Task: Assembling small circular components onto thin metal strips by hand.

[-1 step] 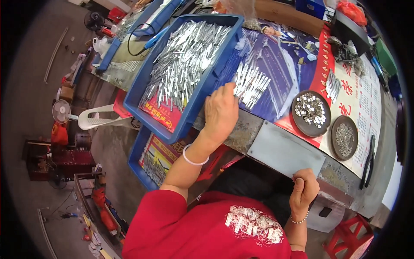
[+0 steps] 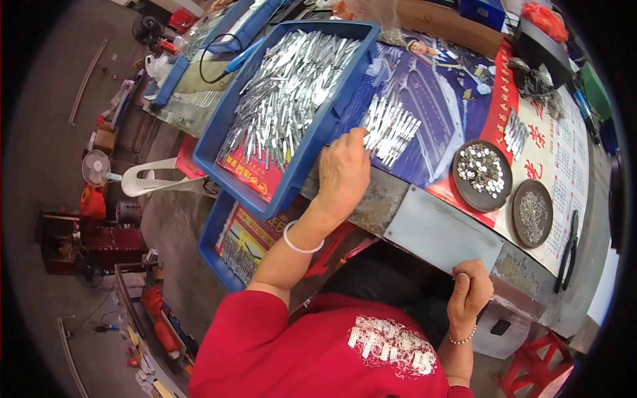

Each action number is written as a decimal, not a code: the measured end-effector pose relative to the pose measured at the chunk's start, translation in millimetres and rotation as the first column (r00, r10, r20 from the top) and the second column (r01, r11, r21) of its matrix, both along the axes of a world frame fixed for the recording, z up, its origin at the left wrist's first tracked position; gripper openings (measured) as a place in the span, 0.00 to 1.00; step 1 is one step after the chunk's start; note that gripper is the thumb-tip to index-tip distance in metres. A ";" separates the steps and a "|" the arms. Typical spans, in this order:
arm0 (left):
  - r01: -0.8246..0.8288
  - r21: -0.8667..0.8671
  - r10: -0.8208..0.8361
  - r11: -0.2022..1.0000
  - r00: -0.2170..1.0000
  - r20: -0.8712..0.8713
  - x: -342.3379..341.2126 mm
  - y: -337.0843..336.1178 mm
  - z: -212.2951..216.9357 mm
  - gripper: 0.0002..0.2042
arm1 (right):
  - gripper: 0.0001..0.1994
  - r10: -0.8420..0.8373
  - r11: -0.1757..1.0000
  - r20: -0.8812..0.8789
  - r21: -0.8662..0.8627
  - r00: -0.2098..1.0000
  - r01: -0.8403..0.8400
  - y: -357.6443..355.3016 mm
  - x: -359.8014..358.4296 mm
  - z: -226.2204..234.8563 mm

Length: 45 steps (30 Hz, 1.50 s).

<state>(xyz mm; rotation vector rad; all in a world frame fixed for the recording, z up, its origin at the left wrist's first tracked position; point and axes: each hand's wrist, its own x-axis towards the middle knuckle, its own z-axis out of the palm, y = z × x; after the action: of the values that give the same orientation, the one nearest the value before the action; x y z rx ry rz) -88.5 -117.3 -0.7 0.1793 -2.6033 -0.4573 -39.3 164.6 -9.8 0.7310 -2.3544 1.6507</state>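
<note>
My left hand [image 2: 342, 176] reaches forward over the table edge, palm down. Its fingertips touch a row of small silver metal pieces [image 2: 393, 129] laid side by side on a blue poster [image 2: 431, 93]. Whether it pinches one is hidden by the fingers. Just left of that hand stands a blue plastic tray [image 2: 298, 179] heaped with several long silver metal strips [image 2: 288, 86]. My right hand [image 2: 470, 292] is curled in a fist at the near table edge, under the grey tabletop, with nothing clearly in it.
Two dark round dishes sit at the right: one [image 2: 481, 174] holds small silver bits, the other [image 2: 532, 213] finer ones. Black pliers [image 2: 567, 255] lie beyond them. A second blue tray [image 2: 219, 249] sits lower at the left, near a white plastic chair [image 2: 152, 182]. A red stool [image 2: 534, 371] stands at the lower right.
</note>
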 end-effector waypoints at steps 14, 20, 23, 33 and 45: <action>0.120 0.183 -0.111 0.976 0.992 -0.059 25.8 5.0 23.5 0.12 | 0.09 -0.070 0.996 0.000 0.059 0.998 0.069 -7.8 11.9 -7.4; -0.112 0.275 0.083 0.955 0.990 0.115 79.8 -107.0 80.0 0.08 | 0.10 -0.038 0.993 0.007 0.112 0.999 0.037 -7.7 11.4 -4.0; -0.238 0.155 0.185 0.959 0.937 0.295 91.3 -184.7 73.7 0.08 | 0.09 -0.053 0.992 0.025 0.114 0.998 0.049 -9.9 9.8 -4.2; -0.330 -0.085 0.330 0.940 0.822 0.463 71.1 -270.5 38.9 0.09 | 0.08 -0.101 0.991 0.044 0.095 0.994 0.097 -17.6 10.7 -2.1; -0.285 -0.253 0.379 0.924 0.757 0.532 74.9 -253.5 44.9 0.10 | 0.07 -0.108 0.986 0.006 0.131 0.994 0.107 -18.1 10.0 -2.0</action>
<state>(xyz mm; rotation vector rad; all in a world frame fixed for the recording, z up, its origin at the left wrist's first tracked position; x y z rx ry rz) -13.6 -370.8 44.2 0.8347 -3.0757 -0.0587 -29.3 146.5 -11.8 0.6046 -2.4826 1.4744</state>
